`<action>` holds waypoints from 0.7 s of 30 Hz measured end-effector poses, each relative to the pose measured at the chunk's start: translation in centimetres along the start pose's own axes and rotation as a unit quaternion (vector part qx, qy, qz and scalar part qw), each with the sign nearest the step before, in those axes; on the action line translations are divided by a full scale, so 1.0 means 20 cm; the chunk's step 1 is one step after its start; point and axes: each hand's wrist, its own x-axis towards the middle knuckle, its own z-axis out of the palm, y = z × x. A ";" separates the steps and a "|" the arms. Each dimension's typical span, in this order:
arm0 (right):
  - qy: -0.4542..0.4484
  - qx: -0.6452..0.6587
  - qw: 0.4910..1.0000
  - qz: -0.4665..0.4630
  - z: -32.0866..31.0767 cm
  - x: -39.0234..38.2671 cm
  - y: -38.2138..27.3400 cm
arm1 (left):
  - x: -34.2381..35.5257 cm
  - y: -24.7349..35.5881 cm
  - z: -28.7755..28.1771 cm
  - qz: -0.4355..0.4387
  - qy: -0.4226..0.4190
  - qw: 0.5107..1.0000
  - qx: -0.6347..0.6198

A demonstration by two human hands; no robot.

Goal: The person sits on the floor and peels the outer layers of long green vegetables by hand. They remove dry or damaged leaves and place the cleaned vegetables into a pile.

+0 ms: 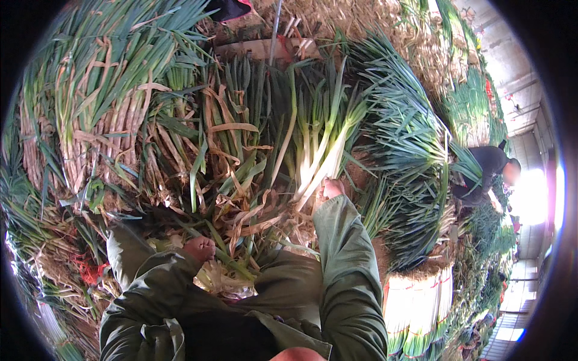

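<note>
Long green onions with white stalks (pixel 310 150) lie in a small group before me, leaves pointing away. At their root end my right hand (pixel 332 188) is closed, fingers against the nearest white stalk (pixel 329 162). My left hand (pixel 200 248) is curled above my lap, beside peeled-off leaves; whatever its fingers hold is hidden. Dry brown leaves (pixel 241 219) are strewn between my two hands. Untrimmed green onions (pixel 108 132) with brownish stalks are heaped at the left.
A tall pile of green onions (pixel 403 138) stands to my right, above tied bundles with white stalks (pixel 418 301). Another person in dark clothes (pixel 484 168) bends over farther right. Red netting (pixel 90 269) lies at the left. A thin metal pole (pixel 276 30) rises at the back.
</note>
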 end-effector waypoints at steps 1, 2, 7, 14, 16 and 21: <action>0.012 -0.005 1.000 0.000 0.00 -0.06 -0.05 | 0.03 0.02 0.01 -0.004 -0.009 1.000 0.015; 0.041 -0.054 0.998 0.010 0.02 -0.11 -0.11 | 0.04 0.03 0.03 -0.019 -0.028 0.999 0.033; 0.267 -0.381 0.876 -0.123 0.22 -0.40 -0.40 | 0.02 0.07 0.15 -0.032 -0.026 0.999 0.003; -0.200 -0.413 0.856 -0.236 0.91 -0.73 -0.67 | -0.04 0.15 0.22 0.012 0.001 0.996 0.091; -0.297 -0.442 0.827 -0.182 1.17 -0.85 -0.57 | -0.03 0.14 0.22 0.034 0.024 0.991 0.126; -0.234 -0.481 0.835 -0.133 1.57 -1.07 -0.09 | -0.10 0.13 0.22 0.057 0.097 0.949 0.295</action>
